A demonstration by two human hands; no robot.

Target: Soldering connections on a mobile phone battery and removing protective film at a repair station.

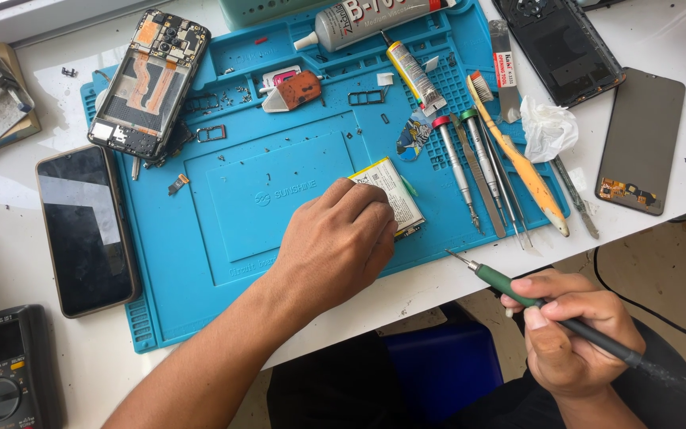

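My left hand (337,241) rests on the blue repair mat (200,262) and grips a flat phone battery (391,191) with a pale label, holding it on edge near the mat's front right. My right hand (569,334) is off the table's front edge, closed on a soldering iron (518,294) with a green grip and black cable; its thin tip points up-left toward the battery, a short way from it. An opened phone body (148,83) with its boards exposed lies at the mat's far left corner.
A dark phone (85,226) lies left of the mat, a multimeter (5,369) at the front left. Screwdrivers and tweezers (478,171), a brush (518,159), glue tubes (375,20), a crumpled tissue (548,127), a back cover (561,48) and a screen panel (641,143) fill the right.
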